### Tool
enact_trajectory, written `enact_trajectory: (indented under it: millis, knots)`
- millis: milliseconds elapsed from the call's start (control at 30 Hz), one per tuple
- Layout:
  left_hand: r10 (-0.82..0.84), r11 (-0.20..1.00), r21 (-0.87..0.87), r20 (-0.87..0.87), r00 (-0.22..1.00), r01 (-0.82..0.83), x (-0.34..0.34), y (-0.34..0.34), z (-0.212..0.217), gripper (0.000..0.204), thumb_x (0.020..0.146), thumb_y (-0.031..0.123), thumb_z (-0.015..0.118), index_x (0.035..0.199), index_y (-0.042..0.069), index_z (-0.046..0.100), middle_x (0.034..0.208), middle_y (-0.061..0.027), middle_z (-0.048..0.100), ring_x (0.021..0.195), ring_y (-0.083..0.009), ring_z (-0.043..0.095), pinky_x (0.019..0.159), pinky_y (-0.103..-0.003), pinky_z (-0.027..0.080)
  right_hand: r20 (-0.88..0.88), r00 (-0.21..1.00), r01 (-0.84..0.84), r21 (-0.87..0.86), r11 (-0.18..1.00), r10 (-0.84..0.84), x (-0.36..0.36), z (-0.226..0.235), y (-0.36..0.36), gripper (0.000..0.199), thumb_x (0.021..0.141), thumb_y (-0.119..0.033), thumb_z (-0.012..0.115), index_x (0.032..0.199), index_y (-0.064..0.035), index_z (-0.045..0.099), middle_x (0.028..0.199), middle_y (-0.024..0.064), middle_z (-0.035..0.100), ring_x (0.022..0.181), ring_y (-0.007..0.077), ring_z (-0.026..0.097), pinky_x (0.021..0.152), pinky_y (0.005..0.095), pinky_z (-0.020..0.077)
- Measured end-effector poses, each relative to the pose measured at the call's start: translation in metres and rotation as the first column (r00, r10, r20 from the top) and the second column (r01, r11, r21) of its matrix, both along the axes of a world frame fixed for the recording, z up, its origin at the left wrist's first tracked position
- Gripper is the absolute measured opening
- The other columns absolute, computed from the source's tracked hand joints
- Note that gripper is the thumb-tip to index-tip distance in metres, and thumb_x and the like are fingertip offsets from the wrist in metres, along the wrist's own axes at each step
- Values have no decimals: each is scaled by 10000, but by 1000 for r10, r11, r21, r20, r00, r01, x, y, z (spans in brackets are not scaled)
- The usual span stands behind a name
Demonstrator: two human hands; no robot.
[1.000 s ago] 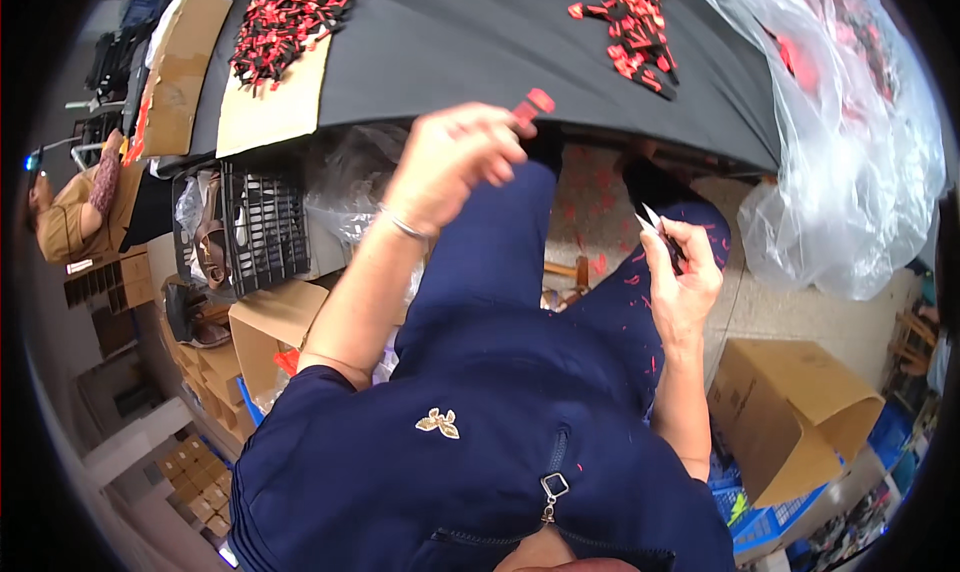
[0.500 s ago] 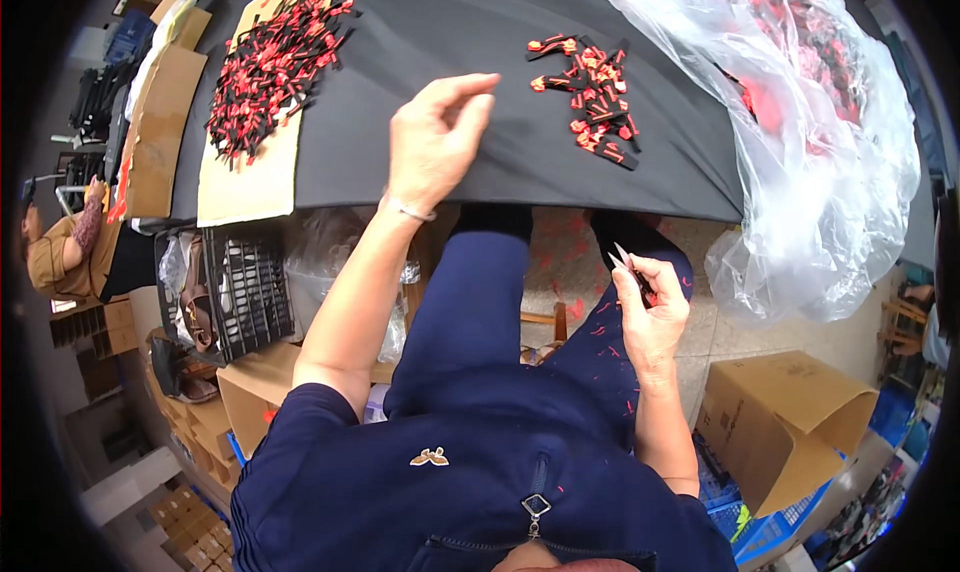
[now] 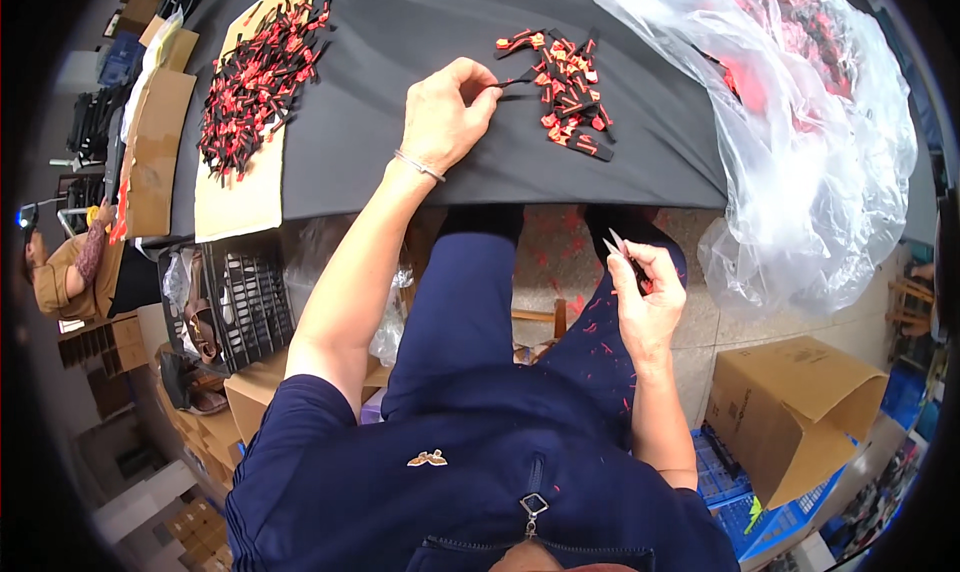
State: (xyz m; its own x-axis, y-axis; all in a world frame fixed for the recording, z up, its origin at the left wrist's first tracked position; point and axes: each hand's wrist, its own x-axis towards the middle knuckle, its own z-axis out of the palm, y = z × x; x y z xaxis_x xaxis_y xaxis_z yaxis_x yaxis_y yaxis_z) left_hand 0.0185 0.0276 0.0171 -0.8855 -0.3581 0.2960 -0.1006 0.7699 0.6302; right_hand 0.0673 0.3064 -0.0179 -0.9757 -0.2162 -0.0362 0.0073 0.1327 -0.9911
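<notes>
My left hand (image 3: 447, 112) pinches a black strip (image 3: 515, 82) from the red-and-black pile (image 3: 562, 97) near the worktop's (image 3: 400, 32) front edge; my right hand (image 3: 645, 292) grips small snips (image 3: 618, 244).

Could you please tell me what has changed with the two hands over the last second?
The left hand let go of a red-and-black piece, moved right across the black table and now pinches one at the small pile. The right hand stayed above the lap, still holding the small metal tool.
</notes>
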Motion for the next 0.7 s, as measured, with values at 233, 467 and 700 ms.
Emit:
enact_trajectory:
  millis: [233,467,700]
  knots:
    - [-167,450,892,130,977,-42,55,32,20,227,815,122,700,1002,5,644,825,-26,657,719,-60,588,646,-184,462,-187,982,-6,-35,999,-1,0,28,-17,196,798,-18,710,964,21,613,833,56,652,722,61,586,651,190,484]
    - [-330,290,956,62,942,39,97,76,31,215,819,100,696,993,-14,642,854,-48,664,736,-68,580,681,-194,463,-629,777,126,197,972,27,10,44,-18,277,685,-70,781,919,-16,642,718,72,636,590,178,577,541,281,465]
    - [-381,270,959,21,925,89,113,97,37,237,817,123,698,993,-25,642,860,-55,660,745,-76,579,699,-208,464,-722,688,216,306,927,78,25,49,-4,275,684,-92,782,915,-28,648,703,56,628,586,186,565,522,289,443]
